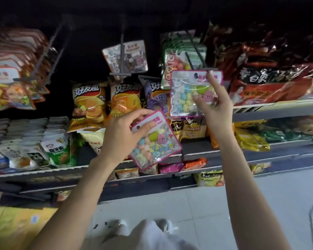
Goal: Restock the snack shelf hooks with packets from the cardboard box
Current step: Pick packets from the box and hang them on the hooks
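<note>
Packet at the hook: your right hand (214, 101) pinches a clear, pink-edged plastic packet of pastel candy balls (192, 94), thumb low on its face, forefinger stretched up to the header beside the hang hole, right at the tip of the dark metal hook (197, 58).
Spare packet: your left hand (126, 130) grips a second, matching pink-edged candy packet (155, 141) by its header, lower down and tilted, in front of the shelf edge (260, 109).
Cardboard box: not clearly in view; a yellowish shape at the lower left may be it, but I cannot tell.
Risk, missed hole: the hole looks small and the hook tip sits close to your forefinger, so you could push the header past the tip and crease or tear the pink card instead of threading it.
Risk, crowding: green-topped candy packets (177, 56) already hang on that hook; shoving hard could swing them or knock the front one off.
Risk, loose grip: a thumb-and-finger hold on slick film looks weak; let go before the hook is through and the packet likely drops onto the orange crisp bags (125, 101) below or to the floor.
Risk, left side: with your eyes on the hook, the tilted spare may slip.
</note>
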A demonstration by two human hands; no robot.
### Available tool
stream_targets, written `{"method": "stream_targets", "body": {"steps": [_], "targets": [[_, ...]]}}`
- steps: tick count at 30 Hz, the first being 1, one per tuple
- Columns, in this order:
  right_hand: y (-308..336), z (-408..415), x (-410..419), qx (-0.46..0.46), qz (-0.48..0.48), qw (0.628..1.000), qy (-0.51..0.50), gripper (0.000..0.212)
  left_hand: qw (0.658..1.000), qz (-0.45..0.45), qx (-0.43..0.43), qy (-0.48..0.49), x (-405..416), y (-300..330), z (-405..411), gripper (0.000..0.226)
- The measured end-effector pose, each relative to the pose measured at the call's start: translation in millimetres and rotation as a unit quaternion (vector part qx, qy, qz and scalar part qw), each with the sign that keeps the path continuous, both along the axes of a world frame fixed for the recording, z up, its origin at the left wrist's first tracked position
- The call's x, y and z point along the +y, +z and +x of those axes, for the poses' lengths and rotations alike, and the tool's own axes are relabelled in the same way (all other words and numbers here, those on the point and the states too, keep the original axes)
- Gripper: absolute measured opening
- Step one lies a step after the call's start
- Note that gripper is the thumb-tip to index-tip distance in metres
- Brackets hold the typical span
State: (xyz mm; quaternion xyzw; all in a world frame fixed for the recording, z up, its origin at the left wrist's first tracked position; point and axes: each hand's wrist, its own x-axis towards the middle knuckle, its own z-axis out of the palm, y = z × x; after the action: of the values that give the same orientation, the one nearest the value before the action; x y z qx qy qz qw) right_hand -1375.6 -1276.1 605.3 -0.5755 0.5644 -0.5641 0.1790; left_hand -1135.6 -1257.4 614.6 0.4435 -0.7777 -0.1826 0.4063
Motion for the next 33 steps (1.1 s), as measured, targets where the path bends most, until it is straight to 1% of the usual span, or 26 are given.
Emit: {"method": "stream_targets", "body": {"steps": [2,3,5,7,8,9,11,13,15,16,17,18,21,22,24,25,26,29,33], "targets": [[1,-1,-9,0.002,0.007,1.000,-0.010,0.054,1.000,0.003,0.000,0.006,-2,2,-8,0.034],[2,-1,-14,0.018,0.007,1.000,-0.021,0.051,1.000,0.005,0.001,0.010,-4,4,-12,0.030],[4,1,-27,0.093,0.015,0.994,-0.048,0.042,1.000,0.008,0.001,0.011,-11,8,-19,0.025],[6,1,-37,0.187,0.041,0.979,-0.070,0.039,1.000,-0.002,-0.011,0.003,-21,13,-28,0.022],[7,-1,-38,0.219,0.045,0.972,-0.075,0.037,1.000,-0.009,-0.019,-0.001,-26,15,-32,0.022],[9,-3,-36,0.226,0.037,0.970,-0.078,0.034,1.000,-0.014,-0.024,-0.004,-31,18,-37,0.023],[12,-8,-20,0.183,0.024,0.980,-0.073,0.033,0.999,-0.022,-0.022,-0.015,-40,22,-47,0.026],[15,-11,3,0.095,0.031,0.995,-0.012,0.038,0.999,-0.032,-0.016,-0.032,-47,26,-58,0.026],[14,-9,20,0.006,0.060,0.994,0.086,0.054,0.998,-0.026,-0.001,-0.050,-53,30,-70,0.025],[12,-7,25,-0.002,0.064,0.991,0.115,0.064,0.998,-0.016,0.014,-0.060,-55,32,-75,0.024],[8,-6,26,0.002,0.055,0.990,0.126,0.070,0.997,-0.009,0.032,-0.068,-57,33,-81,0.024],[4,-5,27,-0.008,0.038,0.991,0.125,0.070,0.996,-0.007,0.052,-0.073,-58,32,-84,0.025],[-3,-7,26,-0.111,-0.018,0.989,0.099,0.057,0.992,-0.021,0.110,-0.059,-58,28,-86,0.029],[-5,-10,25,-0.118,-0.031,0.989,0.085,0.053,0.989,-0.020,0.134,-0.053,-57,26,-85,0.030],[-8,-14,20,-0.075,-0.037,0.995,0.054,0.049,0.982,-0.010,0.181,-0.053,-55,21,-82,0.031],[-8,-14,17,-0.055,-0.034,0.997,0.047,0.048,0.980,-0.008,0.191,-0.056,-54,19,-82,0.031],[-7,-13,15,-0.046,-0.030,0.997,0.046,0.047,0.980,-0.011,0.192,-0.058,-54,18,-83,0.031],[-9,-9,9,-0.063,-0.006,0.997,0.051,0.046,0.983,-0.019,0.176,-0.051,-56,13,-86,0.031],[-18,4,6,-0.118,0.019,0.992,0.029,0.048,0.989,-0.011,0.141,-0.039,-61,8,-87,0.032]]}}
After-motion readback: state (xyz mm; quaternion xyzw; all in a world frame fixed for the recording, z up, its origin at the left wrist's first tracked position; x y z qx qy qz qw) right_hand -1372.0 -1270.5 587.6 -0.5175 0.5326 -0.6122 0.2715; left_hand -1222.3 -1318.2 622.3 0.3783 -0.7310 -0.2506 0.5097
